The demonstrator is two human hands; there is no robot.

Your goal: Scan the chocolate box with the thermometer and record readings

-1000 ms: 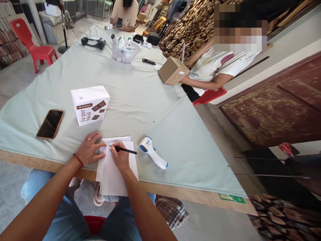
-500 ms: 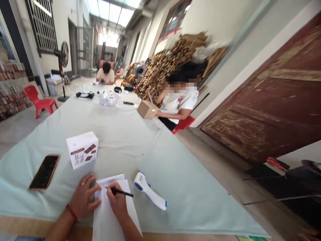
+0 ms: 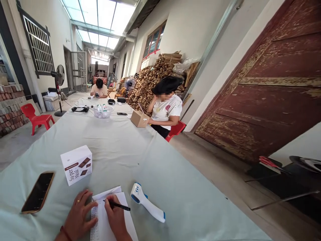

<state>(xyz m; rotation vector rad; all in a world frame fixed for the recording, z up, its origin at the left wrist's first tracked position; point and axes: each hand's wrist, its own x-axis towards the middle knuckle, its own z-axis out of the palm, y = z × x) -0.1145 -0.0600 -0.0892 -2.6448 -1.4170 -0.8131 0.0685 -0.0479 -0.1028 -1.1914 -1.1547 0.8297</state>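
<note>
My right hand (image 3: 115,216) is closed around a black pen (image 3: 121,205), its tip on the upper part of a white sheet of paper (image 3: 126,223). Rows of small handwriting run down the sheet's left side. With fingers spread, my left hand (image 3: 79,211) lies across the paper's left edge and the cloth. Right of the paper rests a white and blue infrared thermometer (image 3: 148,203). A white "Super Meal" box (image 3: 76,164) stands beyond my left hand, and a smartphone (image 3: 38,192) with a dark screen lies farther left.
A pale green cloth covers the long table (image 3: 107,137). Farther along are a clear plastic bowl (image 3: 103,112) with bottles, a headset (image 3: 80,109) and a cardboard box (image 3: 139,119). One person (image 3: 165,110) sits at the right side, another (image 3: 99,88) at the far end.
The view has tilted up, so the table and everything on it appear lower. The pen stays in my right hand near the top of the paper; my left hand keeps its place.
</note>
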